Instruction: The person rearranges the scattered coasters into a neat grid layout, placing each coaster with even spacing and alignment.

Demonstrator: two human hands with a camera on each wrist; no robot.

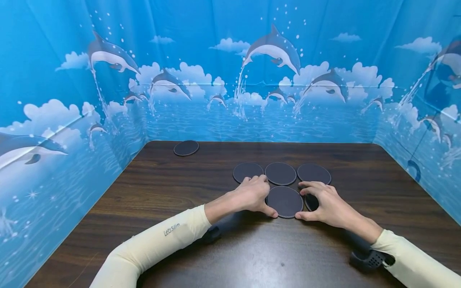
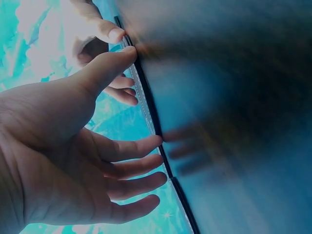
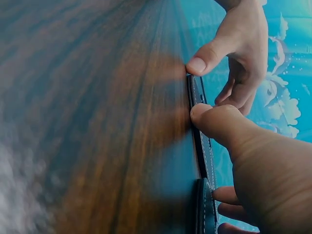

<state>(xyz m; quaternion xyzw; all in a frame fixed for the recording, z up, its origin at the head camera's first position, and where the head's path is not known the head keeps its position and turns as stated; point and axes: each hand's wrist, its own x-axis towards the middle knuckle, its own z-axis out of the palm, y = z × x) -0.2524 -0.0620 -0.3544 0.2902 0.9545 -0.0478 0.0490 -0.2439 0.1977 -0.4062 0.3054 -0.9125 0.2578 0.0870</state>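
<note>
A round black coaster (image 1: 284,202) with a pale stitched rim lies flat on the table between both hands. My left hand (image 1: 252,195) holds its left side; the thumb touches the near edge and the fingers curve toward the far side. On the right side my right hand (image 1: 325,204) holds it in a C-shape, thumb at the near edge, index finger by the far edge. Both thumbs meet the stitched coaster edge (image 3: 201,141) in the right wrist view. Another black coaster (image 1: 311,202) shows partly beneath the right hand.
Behind the hands, a left coaster (image 1: 246,171), middle coaster (image 1: 280,173) and right coaster (image 1: 314,173) form a row. A lone coaster (image 1: 186,148) lies at the back left of the dark wooden table (image 1: 173,184). A blue dolphin-print curtain (image 1: 201,116) surrounds the table.
</note>
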